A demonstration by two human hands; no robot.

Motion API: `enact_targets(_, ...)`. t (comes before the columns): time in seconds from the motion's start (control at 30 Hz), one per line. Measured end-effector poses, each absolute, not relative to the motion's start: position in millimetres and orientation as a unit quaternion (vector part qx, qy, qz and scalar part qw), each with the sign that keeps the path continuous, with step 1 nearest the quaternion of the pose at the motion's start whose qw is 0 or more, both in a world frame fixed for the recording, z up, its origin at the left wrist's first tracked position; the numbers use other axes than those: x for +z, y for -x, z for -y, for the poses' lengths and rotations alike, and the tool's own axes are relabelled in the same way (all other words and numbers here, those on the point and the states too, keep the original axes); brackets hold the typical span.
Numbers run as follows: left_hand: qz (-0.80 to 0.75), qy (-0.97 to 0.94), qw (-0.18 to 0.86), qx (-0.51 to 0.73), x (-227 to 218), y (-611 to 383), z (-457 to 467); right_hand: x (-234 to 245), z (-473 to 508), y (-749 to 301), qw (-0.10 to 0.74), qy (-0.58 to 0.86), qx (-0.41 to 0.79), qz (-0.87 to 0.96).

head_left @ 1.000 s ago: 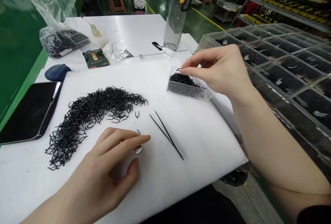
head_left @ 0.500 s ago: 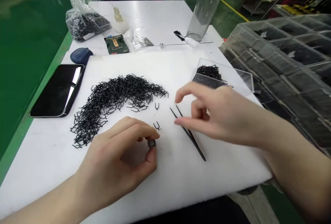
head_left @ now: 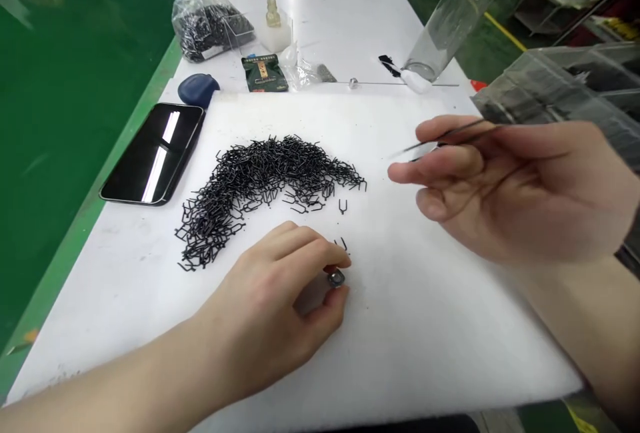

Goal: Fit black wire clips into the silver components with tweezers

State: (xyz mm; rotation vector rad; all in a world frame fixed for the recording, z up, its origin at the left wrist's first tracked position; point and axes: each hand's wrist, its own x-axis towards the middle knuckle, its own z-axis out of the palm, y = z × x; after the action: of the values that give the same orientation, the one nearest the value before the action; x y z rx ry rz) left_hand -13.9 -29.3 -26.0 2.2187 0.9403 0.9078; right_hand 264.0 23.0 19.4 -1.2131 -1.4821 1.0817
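My left hand (head_left: 280, 293) rests on the white board (head_left: 400, 326). Its thumb and index finger are closed around a small dark metal piece (head_left: 336, 278) with a squarish hollow end. Raised over the board's right side, my right hand (head_left: 520, 180) is turned palm up and holds black tweezers (head_left: 463, 132), their tips pointing left and blurred. Just beyond my left fingertips lies a small black fork-shaped part (head_left: 343, 244), partly hidden. Another forked part (head_left: 343, 206) lies farther back. Behind them a curved heap of such parts (head_left: 270, 173) spreads across the board.
On the left are a phone (head_left: 153, 153) and a dark blue rounded object (head_left: 199, 90). Behind stand a plastic bag of black parts (head_left: 213, 30), a green packet (head_left: 265, 73) and a clear cylinder (head_left: 450, 26). Clear compartment boxes (head_left: 555, 80) are at right.
My right hand has picked up the tweezers from the board, lifted them and turned palm up. My left hand keeps its pinch on the metal piece. The whole view has shifted.
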Motion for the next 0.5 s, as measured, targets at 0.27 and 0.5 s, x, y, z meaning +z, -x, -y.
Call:
enact_targets(0.27, -0.353, -0.835, 0.293, 0.304, -19, 12, 32, -8, -8, -241, 0.482, 0.463, 0.506, 0.545)
enact_targets(0.5, -0.343, -0.85, 0.289, 0.274, -11, 14, 31, -14, -3, -243, 0.446, 0.466, 0.373, 0.667)
